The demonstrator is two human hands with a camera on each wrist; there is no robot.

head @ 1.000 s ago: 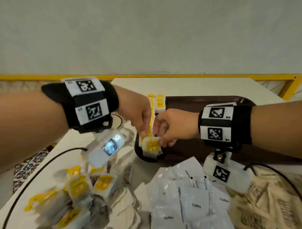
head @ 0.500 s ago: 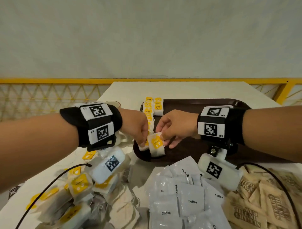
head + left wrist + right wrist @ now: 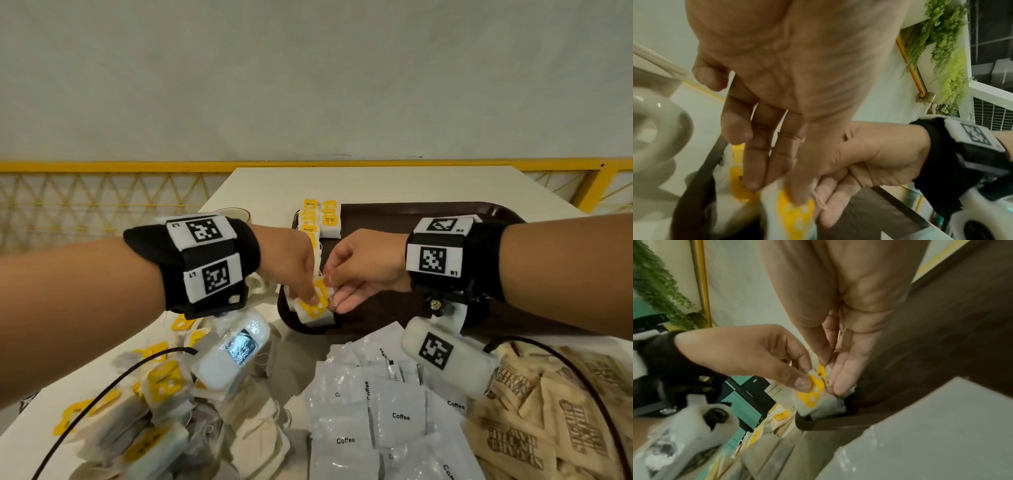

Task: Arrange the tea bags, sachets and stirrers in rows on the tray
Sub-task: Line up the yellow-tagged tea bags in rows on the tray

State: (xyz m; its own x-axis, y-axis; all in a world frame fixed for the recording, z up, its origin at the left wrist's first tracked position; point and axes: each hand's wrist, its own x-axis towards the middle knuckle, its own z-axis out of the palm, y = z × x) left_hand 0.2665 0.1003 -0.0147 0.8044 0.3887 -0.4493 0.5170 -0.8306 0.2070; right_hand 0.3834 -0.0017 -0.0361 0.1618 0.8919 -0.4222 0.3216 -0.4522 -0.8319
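A tea bag with a yellow tag sits at the near-left corner of the brown tray. My left hand pinches its tag from the left, thumb on top. From the right, my right hand pinches the bag's string end between thumb and forefinger, its other fingers held straight beside the bag. The same tea bag shows blurred in the left wrist view. Two short rows of tea bags lie along the tray's far-left side.
Loose tea bags are heaped at the near left, white coffee sachets in the middle and brown sachets at the near right. A cup stands left of the tray. Black cables cross both piles. The tray's right part is bare.
Both hands have stayed together at the tray's near-left corner. The tea bag has come down from a raised tilt to the tray, and my right hand's lower fingers have straightened.
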